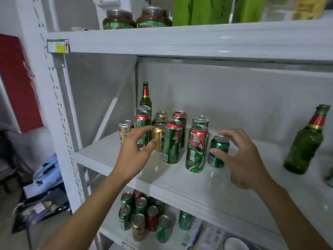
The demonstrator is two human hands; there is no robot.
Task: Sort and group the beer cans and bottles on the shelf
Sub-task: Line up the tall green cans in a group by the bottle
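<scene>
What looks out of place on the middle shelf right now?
One green glass bottle with a red-and-gold neck stands alone at the far right, apart from the can cluster; the other green bottle stands behind the cans at the back left. A short green can sits beside tall ones. Nothing spilled.

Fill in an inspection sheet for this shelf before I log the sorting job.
Surface: white middle shelf, glossy, dry.
Job's things: upright cans clustered left of centre; short green can at front right; one green bottle behind the cluster, another green bottle far right.
Clutter: jars above, more cans below.
Grippers: left hand open by the gold can; right hand open around the short green can.
Cables: nothing seen.
Surroundings: red box left.
</scene>
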